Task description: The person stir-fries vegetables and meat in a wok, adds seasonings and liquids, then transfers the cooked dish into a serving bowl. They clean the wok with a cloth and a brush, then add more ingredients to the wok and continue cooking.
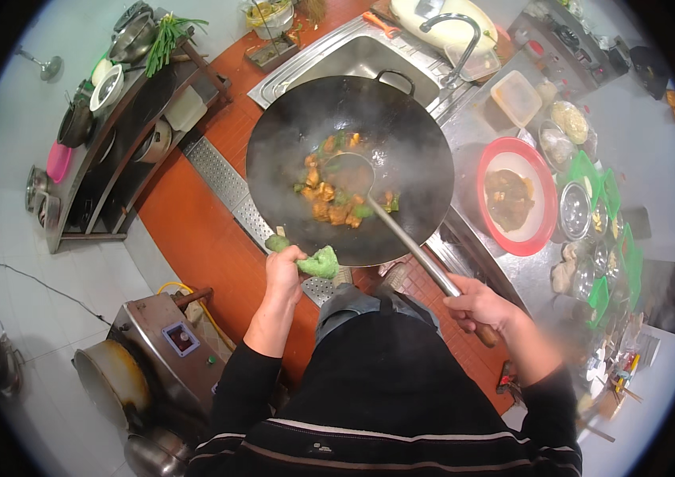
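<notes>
A large black wok (295,125) is held before me, steaming, with the sink behind its far rim. Browned chunks of food (322,206) with green pieces lie in its middle. My left hand (283,274) is closed around a green cloth (320,263) at the near-left rim; any handle under the cloth is hidden. My right hand (479,303) grips the wooden-ended handle of a long metal ladle (409,238). The ladle's round bowl rests among the food, partly blurred by steam.
A steel sink (337,62) with a curved tap (471,36) stands beyond the wok. On the right-hand counter are a red-rimmed basin (543,229) of brownish food, a plastic container (516,98) and several small bowls. Pots crowd a shelf (129,113) at left; a stained pot (111,381) sits lower left.
</notes>
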The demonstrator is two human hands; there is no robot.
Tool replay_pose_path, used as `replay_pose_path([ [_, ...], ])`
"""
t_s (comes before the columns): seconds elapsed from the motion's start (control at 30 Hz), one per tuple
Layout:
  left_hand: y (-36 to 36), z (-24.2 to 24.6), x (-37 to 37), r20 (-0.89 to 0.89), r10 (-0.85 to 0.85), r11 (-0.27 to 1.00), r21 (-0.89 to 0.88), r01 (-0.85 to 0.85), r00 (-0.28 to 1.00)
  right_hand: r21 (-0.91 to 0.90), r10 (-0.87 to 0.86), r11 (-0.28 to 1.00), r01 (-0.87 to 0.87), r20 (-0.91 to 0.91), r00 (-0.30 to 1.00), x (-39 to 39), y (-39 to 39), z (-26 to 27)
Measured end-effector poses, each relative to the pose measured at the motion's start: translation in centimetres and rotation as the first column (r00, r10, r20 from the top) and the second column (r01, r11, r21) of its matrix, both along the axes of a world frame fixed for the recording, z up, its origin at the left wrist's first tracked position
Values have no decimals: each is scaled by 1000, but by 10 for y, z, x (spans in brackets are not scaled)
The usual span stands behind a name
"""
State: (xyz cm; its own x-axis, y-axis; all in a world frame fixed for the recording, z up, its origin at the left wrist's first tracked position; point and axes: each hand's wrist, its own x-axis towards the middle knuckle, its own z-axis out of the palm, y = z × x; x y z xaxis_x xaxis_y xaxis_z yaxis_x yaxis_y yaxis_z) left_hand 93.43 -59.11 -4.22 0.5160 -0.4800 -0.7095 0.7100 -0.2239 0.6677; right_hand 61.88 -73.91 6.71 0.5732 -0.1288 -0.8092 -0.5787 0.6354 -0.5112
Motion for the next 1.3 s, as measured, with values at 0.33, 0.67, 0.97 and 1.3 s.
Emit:
replay_pose_path([
  [0.33, 2, -7, 5, -38, 47, 998, -31, -48, 998, 670, -329, 723, 170, 117, 937, -3, 23, -6],
  [0.67, 15, -20, 10, -37, -57, 998, 0, 57, 998, 642, -526, 706, 300, 191, 829, -23, 39, 16],
  [0.97, 11, -21, 8, -95, -23, 994, -104, 13, 995, 674, -797, 554, 488, 260, 545, -99, 58, 63],
  [1.3, 10, -5, -4, -36, -94, 995, -16, 94, 995, 50, -793, 572, 818, 287, 537, -160, 66, 66],
])
